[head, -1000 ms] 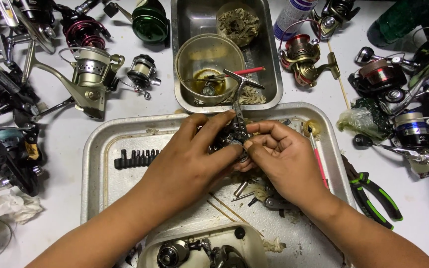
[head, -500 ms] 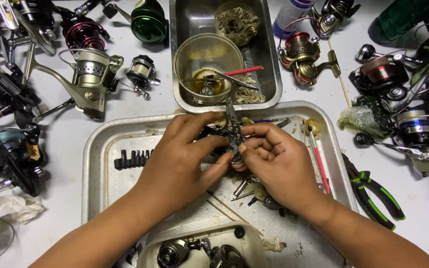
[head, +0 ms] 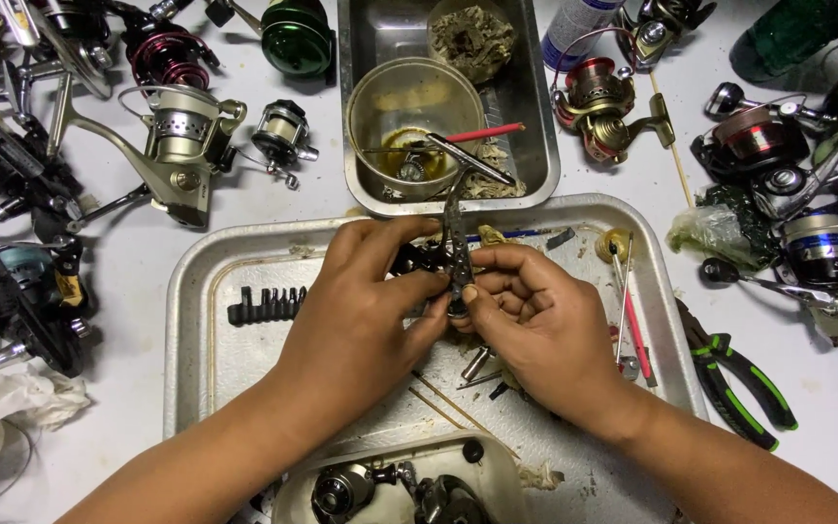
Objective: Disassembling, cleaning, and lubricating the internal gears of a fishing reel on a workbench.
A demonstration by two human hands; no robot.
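Over a shallow metal tray (head: 196, 320), my left hand (head: 361, 311) and my right hand (head: 535, 330) meet on a small dark fishing reel body (head: 414, 260) with a long grey handle arm (head: 456, 233) that stands up between them. The left hand's fingers wrap the dark body. With thumb and fingertips, the right hand pinches the lower end of the arm. A black bit holder (head: 266, 304) lies in the tray to the left, and small metal parts (head: 477, 364) lie under my hands.
A deep steel pan (head: 535, 165) behind the tray holds a plastic cup (head: 409, 107) of oily liquid. Several spinning reels (head: 177, 136) crowd the table's left and right. Green-handled pliers (head: 739, 383) lie to the right. A plastic tub (head: 390, 480) with reel parts sits at the front.
The handle arm has swung upright between my hands. My right fingers have shifted down onto its lower end. Both hands stay over the tray's middle.
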